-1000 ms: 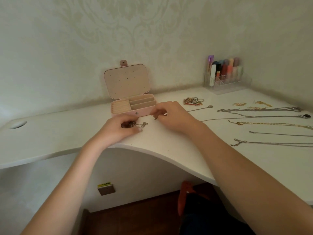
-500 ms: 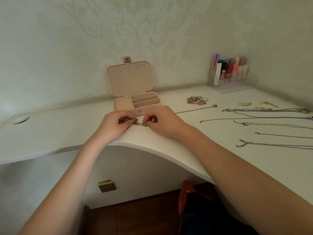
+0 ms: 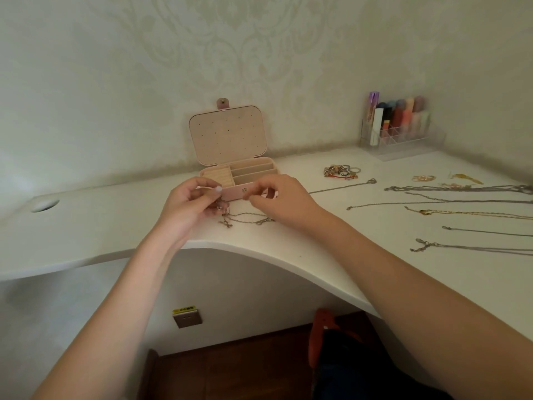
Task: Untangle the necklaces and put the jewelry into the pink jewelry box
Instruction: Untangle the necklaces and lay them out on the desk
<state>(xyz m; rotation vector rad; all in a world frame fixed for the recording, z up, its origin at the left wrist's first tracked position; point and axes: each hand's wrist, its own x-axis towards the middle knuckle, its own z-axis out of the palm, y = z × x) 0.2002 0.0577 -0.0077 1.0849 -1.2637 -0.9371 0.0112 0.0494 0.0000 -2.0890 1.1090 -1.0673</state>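
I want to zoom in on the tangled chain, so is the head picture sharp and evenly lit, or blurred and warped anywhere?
Head view: soft, dim light, no glare; the tangled chain between left hand and right hand is small and slightly soft; wide-angle bending curves the desk edge.

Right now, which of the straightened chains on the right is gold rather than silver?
The gold chain, third from the back, between two silver chains; its neighbours are grey-silver.

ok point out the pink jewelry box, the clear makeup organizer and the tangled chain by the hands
pink jewelry box (image 3: 227, 134): head view, inside of the raised lid
clear makeup organizer (image 3: 403, 142): head view, front wall
tangled chain (image 3: 245, 219): head view, strand lying on the desk
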